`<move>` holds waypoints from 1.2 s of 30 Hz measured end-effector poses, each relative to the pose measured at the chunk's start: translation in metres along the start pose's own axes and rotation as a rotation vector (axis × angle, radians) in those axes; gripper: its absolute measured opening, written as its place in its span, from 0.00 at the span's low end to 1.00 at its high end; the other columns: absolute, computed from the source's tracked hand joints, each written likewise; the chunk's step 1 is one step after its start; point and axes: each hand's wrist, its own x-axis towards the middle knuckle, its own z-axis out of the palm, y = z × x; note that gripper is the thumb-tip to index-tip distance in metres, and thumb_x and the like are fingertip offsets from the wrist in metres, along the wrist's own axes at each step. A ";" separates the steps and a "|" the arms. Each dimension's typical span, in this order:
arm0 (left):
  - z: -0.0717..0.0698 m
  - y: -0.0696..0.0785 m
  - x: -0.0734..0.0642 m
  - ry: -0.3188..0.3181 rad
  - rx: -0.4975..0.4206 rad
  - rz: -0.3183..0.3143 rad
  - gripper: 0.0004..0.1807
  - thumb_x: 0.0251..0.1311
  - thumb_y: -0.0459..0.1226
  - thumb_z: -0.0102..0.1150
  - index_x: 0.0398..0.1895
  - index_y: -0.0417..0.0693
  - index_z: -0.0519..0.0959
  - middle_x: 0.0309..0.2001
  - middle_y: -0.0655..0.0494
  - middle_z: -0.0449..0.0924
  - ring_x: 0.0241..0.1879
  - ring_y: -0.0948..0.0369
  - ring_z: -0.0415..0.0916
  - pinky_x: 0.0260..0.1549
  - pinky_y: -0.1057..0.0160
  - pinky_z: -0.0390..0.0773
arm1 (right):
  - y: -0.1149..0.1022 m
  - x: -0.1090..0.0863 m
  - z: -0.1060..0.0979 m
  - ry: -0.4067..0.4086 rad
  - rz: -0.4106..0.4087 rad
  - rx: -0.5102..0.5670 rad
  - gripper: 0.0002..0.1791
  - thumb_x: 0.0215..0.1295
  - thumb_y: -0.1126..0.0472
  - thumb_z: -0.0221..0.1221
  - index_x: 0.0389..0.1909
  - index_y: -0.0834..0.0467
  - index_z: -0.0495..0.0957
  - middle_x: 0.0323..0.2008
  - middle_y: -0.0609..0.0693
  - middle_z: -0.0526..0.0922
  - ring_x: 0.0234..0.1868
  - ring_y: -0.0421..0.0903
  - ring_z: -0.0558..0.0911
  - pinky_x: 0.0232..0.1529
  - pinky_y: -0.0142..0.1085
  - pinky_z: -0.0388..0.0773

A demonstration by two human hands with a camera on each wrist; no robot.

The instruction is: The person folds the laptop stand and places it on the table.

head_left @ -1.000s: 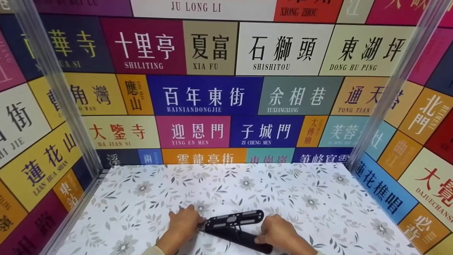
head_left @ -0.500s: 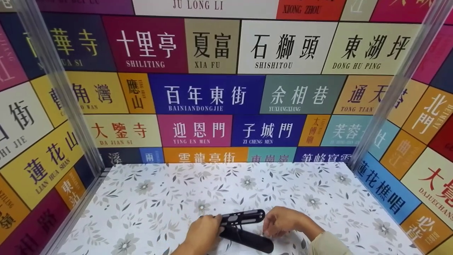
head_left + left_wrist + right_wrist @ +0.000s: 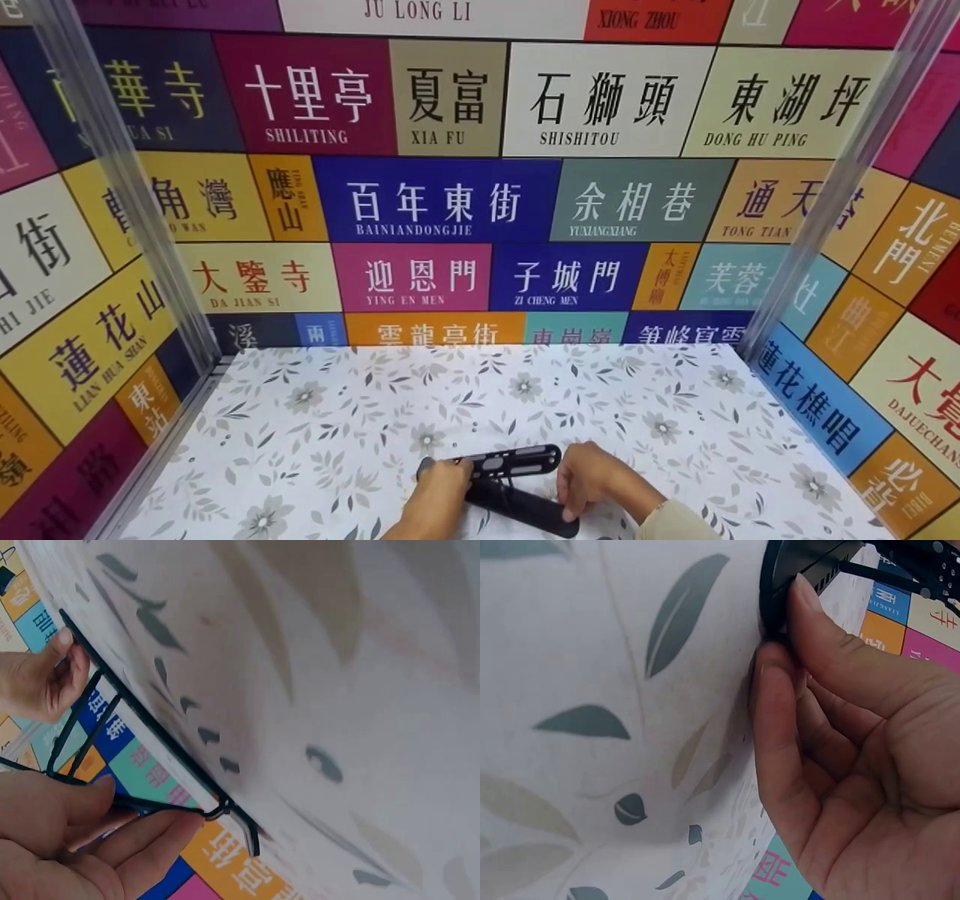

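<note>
Support comes first from the left, where we see the left hand (image 3: pixel 439 491) pinching a black folding stand (image 3: pixel 517 459) between thumb and fingers close to its joined end, a hold that seems chosen to keep the hinge side steady. A small bent lip (image 3: pixel 253 840) juts out past that grip.

Next along, the stand sits toward the near side of the flower-printed desk (image 3: pixel 337 420), its two bars parted in a V that opens to the right; we judge that the thin struts (image 3: pixel 73 720) between them help hold the spread. The slotted bar (image 3: pixel 536 458) rides higher, on the far side, while the solid bar (image 3: pixel 517 506) runs low, perhaps serving as the base. Whether its whole length touches the desk, we cannot tell.

Farther right, the right hand (image 3: pixel 596 480) pinches the free end of the solid bar between thumb and forefinger, the other fingers bent in toward the palm. Such a hold, away from the joint, likely offers the better leverage. A pale sleeve (image 3: pixel 679 521) shows at the near right. Across the far side, a wall of coloured name panels (image 3: pixel 435 199) stands well apart from the hands.
</note>
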 end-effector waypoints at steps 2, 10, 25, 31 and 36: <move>0.001 0.001 0.000 -0.006 -0.024 -0.031 0.05 0.49 0.33 0.64 0.29 0.45 0.77 0.24 0.48 0.79 0.24 0.50 0.79 0.20 0.56 0.77 | -0.001 -0.001 0.000 0.005 0.003 -0.001 0.13 0.26 0.63 0.78 0.12 0.51 0.81 0.10 0.37 0.78 0.14 0.36 0.75 0.19 0.30 0.73; 0.004 0.001 0.001 0.015 -0.116 -0.045 0.16 0.39 0.23 0.64 0.35 0.44 0.81 0.28 0.49 0.77 0.25 0.52 0.78 0.26 0.58 0.80 | -0.001 -0.002 0.003 0.025 -0.042 -0.031 0.13 0.25 0.62 0.78 0.10 0.51 0.81 0.08 0.38 0.78 0.10 0.32 0.72 0.17 0.28 0.73; 0.001 -0.007 0.009 -0.071 -0.141 0.013 0.22 0.36 0.23 0.66 0.39 0.45 0.80 0.32 0.48 0.79 0.30 0.53 0.79 0.33 0.59 0.81 | 0.000 -0.007 0.008 0.057 -0.100 -0.061 0.12 0.26 0.57 0.78 0.11 0.49 0.81 0.09 0.35 0.76 0.12 0.31 0.71 0.19 0.26 0.71; 0.004 -0.011 0.012 -0.068 -0.153 0.034 0.17 0.43 0.26 0.65 0.39 0.46 0.80 0.34 0.49 0.79 0.33 0.54 0.79 0.34 0.59 0.81 | -0.001 -0.010 0.012 0.108 -0.135 -0.057 0.13 0.25 0.56 0.78 0.10 0.49 0.82 0.08 0.35 0.77 0.11 0.29 0.70 0.19 0.25 0.70; 0.003 -0.012 0.015 -0.060 -0.167 0.028 0.14 0.47 0.28 0.63 0.39 0.49 0.80 0.32 0.54 0.78 0.34 0.56 0.77 0.34 0.58 0.80 | -0.002 -0.013 0.013 0.114 -0.126 -0.021 0.12 0.25 0.58 0.78 0.11 0.49 0.82 0.09 0.35 0.77 0.11 0.29 0.70 0.16 0.26 0.71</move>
